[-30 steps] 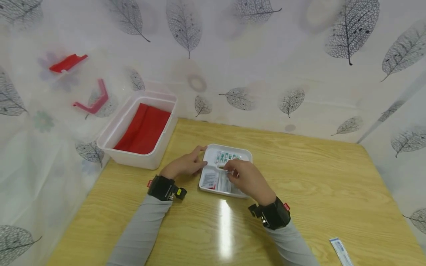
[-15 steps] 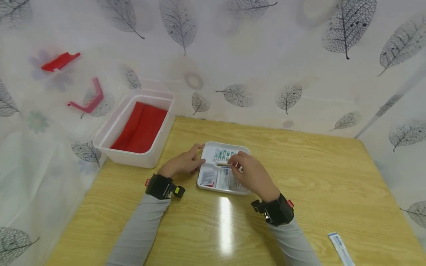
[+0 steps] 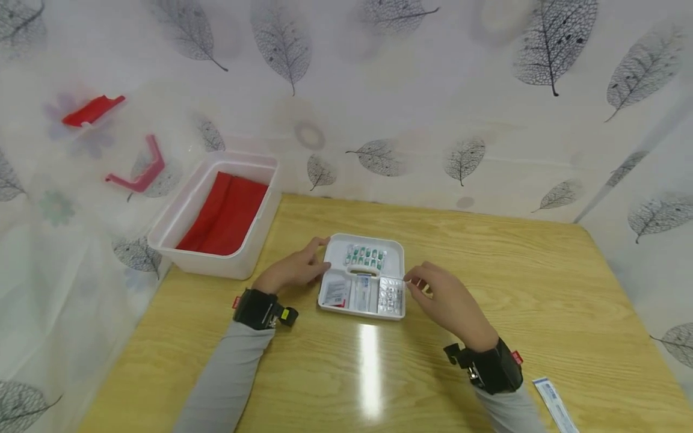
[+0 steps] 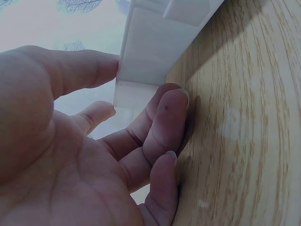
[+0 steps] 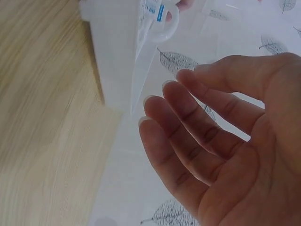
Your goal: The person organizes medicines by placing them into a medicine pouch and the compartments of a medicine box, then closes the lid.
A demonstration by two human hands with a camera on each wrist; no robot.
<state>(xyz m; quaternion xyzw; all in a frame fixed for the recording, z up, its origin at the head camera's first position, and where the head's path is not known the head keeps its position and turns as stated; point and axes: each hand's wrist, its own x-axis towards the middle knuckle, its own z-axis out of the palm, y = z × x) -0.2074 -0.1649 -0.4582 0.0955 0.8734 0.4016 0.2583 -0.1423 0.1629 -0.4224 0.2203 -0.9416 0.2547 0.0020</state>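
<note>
A white compartment case [image 3: 338, 260] lies on the table, seen from above. Green-and-clear capsules in a blister pack [image 3: 365, 257] fill its back section. The front sections hold flat sachets [image 3: 336, 293], a slim wrapped strip [image 3: 363, 292] and a silver blister pack [image 3: 390, 295]. My left hand [image 3: 295, 269] rests at the case's left edge; in the left wrist view its thumb [image 4: 91, 68] touches the white wall. Just off the right edge, my right hand [image 3: 449, 300] has loosely bent fingers [image 5: 176, 155], thumb and forefinger tips close together, with nothing visible between them.
A white bin [image 3: 254, 240] with red cloth [image 3: 227, 210] stands at the back left. One wrapped strip packet [image 3: 554, 404] lies at the front right of the wooden table [image 3: 514, 288]. Leaf-patterned sheeting [image 3: 411, 102] rises behind.
My right hand has moved from over the case's middle rightward to beyond its right edge, uncovering the capsules and silver blister pack. The left hand stays at the left edge.
</note>
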